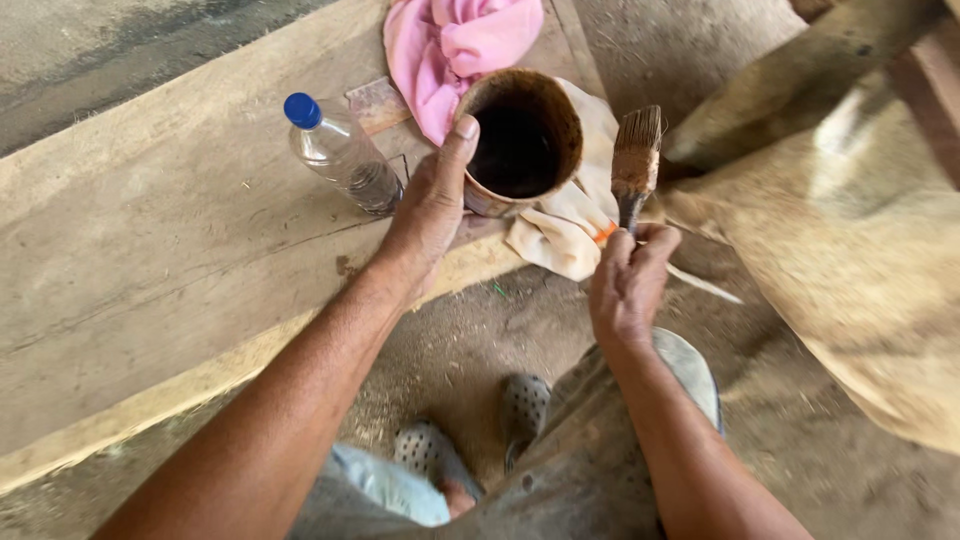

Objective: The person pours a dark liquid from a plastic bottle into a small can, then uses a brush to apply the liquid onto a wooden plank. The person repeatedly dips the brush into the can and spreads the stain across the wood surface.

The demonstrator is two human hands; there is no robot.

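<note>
My left hand (432,205) grips the side of a round brown cup (522,140) with a dark inside, thumb laid over its rim. The cup stands on a wide wooden plank (170,250), partly on a cream cloth (570,215). My right hand (630,285) holds a paintbrush (636,160) by its handle, bristles pointing up and away, just right of the cup. The bristles are brown and worn.
A clear plastic bottle (340,155) with a blue cap lies on the plank left of the cup. A pink cloth (455,45) is bunched behind it. A large pale wooden piece (860,250) fills the right side. My feet in grey clogs (525,410) rest on a dusty floor.
</note>
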